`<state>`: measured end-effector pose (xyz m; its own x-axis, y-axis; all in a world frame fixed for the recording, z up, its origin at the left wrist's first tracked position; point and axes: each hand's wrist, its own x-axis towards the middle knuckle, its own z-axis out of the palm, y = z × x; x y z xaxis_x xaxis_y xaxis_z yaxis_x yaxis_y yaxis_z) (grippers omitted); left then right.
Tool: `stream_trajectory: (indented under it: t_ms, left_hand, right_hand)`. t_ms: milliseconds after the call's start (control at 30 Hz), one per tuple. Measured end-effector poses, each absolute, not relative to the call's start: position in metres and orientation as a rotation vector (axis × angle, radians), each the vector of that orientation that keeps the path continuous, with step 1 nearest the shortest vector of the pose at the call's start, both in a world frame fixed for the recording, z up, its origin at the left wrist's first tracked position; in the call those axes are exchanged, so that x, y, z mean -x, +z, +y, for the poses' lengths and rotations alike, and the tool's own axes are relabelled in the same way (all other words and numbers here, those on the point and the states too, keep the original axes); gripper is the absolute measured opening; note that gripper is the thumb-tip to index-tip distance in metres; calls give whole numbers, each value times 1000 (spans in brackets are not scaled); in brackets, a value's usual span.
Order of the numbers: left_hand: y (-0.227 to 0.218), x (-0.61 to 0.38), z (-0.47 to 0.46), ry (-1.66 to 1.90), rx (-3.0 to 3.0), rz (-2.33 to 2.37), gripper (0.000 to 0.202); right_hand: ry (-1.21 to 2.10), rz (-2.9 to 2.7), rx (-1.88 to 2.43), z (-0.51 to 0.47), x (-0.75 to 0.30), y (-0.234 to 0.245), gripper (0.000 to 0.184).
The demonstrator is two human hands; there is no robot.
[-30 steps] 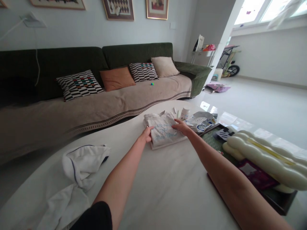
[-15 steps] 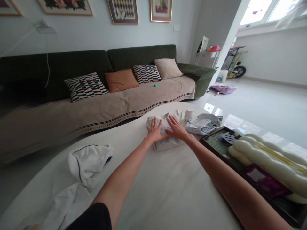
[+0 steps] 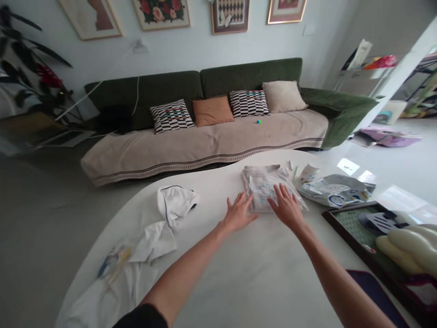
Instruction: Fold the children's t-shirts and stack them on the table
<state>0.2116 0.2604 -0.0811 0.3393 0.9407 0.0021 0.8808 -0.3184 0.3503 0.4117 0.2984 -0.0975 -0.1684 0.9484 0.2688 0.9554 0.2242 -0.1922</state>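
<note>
Folded shirt is flat on the white table. Left hand and right hand have shifted off its middle toward the near edge, open, apart, gripping nothing, so I'd guess it's holding its fold unaided. Crumpled white garment is off left.

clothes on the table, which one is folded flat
The printed shirt by the right hand: it lies flat and squared up, while the white clothes farther left are loosely crumpled.
</note>
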Motion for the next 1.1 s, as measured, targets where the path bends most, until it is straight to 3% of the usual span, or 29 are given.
stream_trajectory:
  t_ms: [200,300,367,467,567,667,767,867,933,1000,1100]
  left_hand:
    - [-80,-52,80,269,-1856,2621,60]
    - [-76,4,31,137,-1659,2698,68]
    - [-76,24,13,114,-1604,2611,61]
    - [-74,37,3,247,-1564,2530,34]
    - [-53,28,5,557,-1513,2426,32]
    - [-6,0,12,903,-1501,1984,29]
    - [62,-36,21,1088,-1291,1451,30]
    - [136,-63,32,1314,-1101,1150,30]
    - [181,-74,43,1384,-1077,1013,29]
    - [214,-80,59,1420,-1107,922,31]
    - [228,-78,91,1495,-1103,903,32]
  right_hand:
    - [271,-2148,1498,97,-389,-147,41]
    - [419,-2101,1533,29,-379,-152,36]
    - [494,-2079,1530,2,-372,-145,35]
    - [617,-2023,1482,-22,-360,-126,33]
    - [806,-1982,1394,-35,-344,-102,31]
    - [1046,-1923,1291,-38,-319,-77,33]
    - [1219,-1829,1205,-26,-290,-52,58]
    - [1139,-1794,1100,-2,-274,-23,83]
    - [1084,-1744,1013,15,-277,-1,73]
    - [1078,-1676,958,29,-293,22,45]
    - [832,-1506,1034,34,-328,56,18]
